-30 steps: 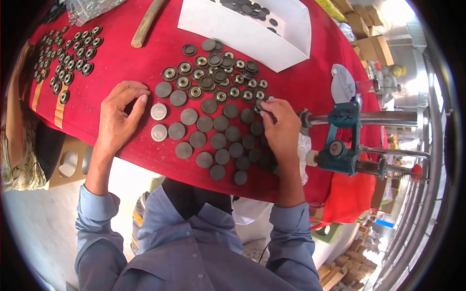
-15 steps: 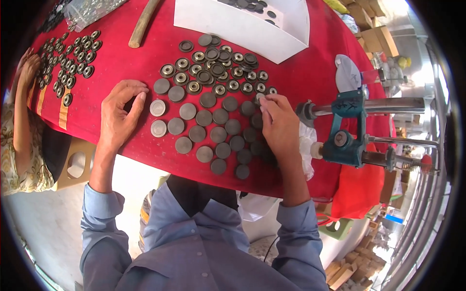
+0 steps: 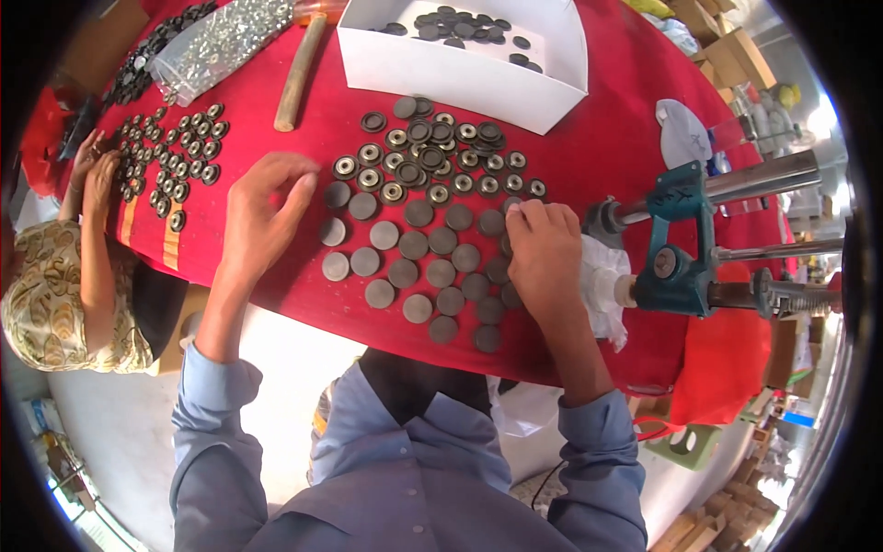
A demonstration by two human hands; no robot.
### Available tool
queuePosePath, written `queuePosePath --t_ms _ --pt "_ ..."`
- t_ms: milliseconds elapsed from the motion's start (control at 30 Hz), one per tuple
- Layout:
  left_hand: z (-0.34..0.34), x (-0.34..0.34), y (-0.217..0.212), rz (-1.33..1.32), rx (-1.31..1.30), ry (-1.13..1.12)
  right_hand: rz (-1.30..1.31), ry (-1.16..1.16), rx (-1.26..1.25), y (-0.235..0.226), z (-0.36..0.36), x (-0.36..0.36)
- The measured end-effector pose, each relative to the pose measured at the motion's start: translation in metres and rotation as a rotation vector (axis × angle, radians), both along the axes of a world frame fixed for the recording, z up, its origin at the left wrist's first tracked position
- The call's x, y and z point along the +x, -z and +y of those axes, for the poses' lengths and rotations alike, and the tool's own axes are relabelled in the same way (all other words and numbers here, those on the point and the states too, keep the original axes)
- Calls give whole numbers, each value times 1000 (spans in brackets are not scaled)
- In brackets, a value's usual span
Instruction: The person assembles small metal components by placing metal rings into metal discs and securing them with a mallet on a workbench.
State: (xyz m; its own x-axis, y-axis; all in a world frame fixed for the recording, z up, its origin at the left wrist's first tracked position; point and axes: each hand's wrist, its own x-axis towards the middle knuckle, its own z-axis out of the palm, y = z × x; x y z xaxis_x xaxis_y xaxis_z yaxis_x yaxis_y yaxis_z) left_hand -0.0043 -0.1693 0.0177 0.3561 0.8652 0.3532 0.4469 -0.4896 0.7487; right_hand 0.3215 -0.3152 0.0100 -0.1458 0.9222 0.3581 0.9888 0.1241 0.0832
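My left hand (image 3: 264,216) hovers left of the discs over the red cloth, thumb and curved fingers apart, nothing in it. At the right edge of the spread, my right hand (image 3: 549,262) has its fingertips drawn together and bent down; whether a small piece is between them is hidden. Between the hands lie many plain dark grey discs (image 3: 414,245), loosely in rows. Beyond them sit similar discs with shiny metal ring centres (image 3: 393,191), some dark ones stacked in a heap (image 3: 419,131).
A teal hand press (image 3: 676,244) with steel rods stands right. At the back are a white box (image 3: 460,92) holding dark discs, a wooden stick (image 3: 300,74) and a clear bag of metal parts (image 3: 221,51). Another person's hands (image 3: 99,179) are by ringed discs (image 3: 198,143) at left.
The whole view has shifted, so the table appears lower and further right. My left hand has lifted slightly and is blurred. My right hand stays at the right edge of the discs, fingers bent further down.
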Motion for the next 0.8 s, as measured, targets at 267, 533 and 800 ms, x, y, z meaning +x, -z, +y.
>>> queuePosePath --t_ms 267,533,800 --pt "89 65 10 313 103 159 150 -6 7 4 3 2" --pt "98 66 7 347 20 174 230 45 -27 4 -2 -1" --pt "62 16 19 130 143 179 329 13 10 6 -6 4"
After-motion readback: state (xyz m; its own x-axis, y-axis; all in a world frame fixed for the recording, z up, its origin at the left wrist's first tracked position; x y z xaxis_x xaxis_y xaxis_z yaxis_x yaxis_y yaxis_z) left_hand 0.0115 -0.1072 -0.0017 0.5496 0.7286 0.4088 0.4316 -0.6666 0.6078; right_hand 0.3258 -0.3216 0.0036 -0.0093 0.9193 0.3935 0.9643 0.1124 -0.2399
